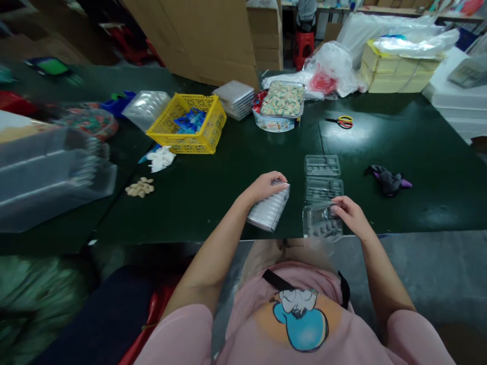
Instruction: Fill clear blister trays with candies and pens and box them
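My left hand (pixel 265 186) is closed over the top of a stack of clear plastic trays (pixel 269 209) near the table's front edge. In my right hand (pixel 352 215), thumb and fingers pinch the right side of a single clear plastic tray (pixel 321 220), which is at the front edge. Beyond it, a second clear tray (pixel 323 189) and a third clear tray (pixel 321 166) lie in a column on the dark green table (pixel 213 197). Small moulded compartments show in these trays.
A yellow basket (pixel 186 121) holds blue pieces. Behind are another tray stack (pixel 234 99) and a tub (pixel 274 121) under a tray of small pieces (pixel 283 99). Scissors (pixel 344 121) and a dark cloth item (pixel 388 181) lie right; beige pieces (pixel 140 187) and large plastic bins (pixel 49 177) are left.
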`<action>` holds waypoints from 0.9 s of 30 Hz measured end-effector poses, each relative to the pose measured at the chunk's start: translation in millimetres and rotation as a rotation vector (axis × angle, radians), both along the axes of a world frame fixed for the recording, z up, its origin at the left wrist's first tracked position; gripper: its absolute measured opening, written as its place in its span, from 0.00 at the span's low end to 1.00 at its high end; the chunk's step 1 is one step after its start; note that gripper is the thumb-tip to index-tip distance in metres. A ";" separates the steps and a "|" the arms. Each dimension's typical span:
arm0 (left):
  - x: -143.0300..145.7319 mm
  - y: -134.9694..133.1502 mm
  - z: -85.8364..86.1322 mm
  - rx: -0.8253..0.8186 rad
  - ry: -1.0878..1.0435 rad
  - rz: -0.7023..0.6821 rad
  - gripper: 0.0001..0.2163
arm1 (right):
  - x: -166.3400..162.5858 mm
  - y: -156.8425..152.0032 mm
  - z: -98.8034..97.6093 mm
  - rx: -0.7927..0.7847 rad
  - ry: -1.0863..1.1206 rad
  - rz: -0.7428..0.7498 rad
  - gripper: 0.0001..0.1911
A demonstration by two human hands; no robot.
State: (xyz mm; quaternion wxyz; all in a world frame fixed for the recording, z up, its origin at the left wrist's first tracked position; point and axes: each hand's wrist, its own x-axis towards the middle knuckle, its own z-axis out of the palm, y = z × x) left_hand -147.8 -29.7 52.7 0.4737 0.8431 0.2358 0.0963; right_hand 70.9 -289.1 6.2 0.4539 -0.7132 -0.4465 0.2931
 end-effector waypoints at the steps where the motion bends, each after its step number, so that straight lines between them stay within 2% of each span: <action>1: 0.1 -0.5 0.0 0.009 0.010 0.013 0.14 | 5.3 -8.1 -3.9 -0.058 -0.068 -0.049 0.13; 5: 1.4 -0.9 -0.6 0.012 0.025 0.041 0.14 | 18.7 -18.3 -16.0 -0.366 -0.417 -0.175 0.09; 8: 2.1 -1.2 -0.2 0.003 0.027 0.045 0.15 | 20.6 -6.7 -18.4 -0.482 -0.577 -0.186 0.09; 14: 2.4 -2.3 1.2 -0.002 0.037 0.060 0.15 | 22.9 24.5 -20.2 -0.477 -0.627 -0.283 0.10; 21: 3.9 -2.7 4.1 0.004 0.054 0.060 0.15 | 44.6 50.6 -27.3 -0.433 -0.616 -0.376 0.08; 27: 3.3 -2.1 1.7 -0.015 0.034 0.064 0.15 | 65.3 63.0 -25.0 -0.413 -0.472 -0.375 0.15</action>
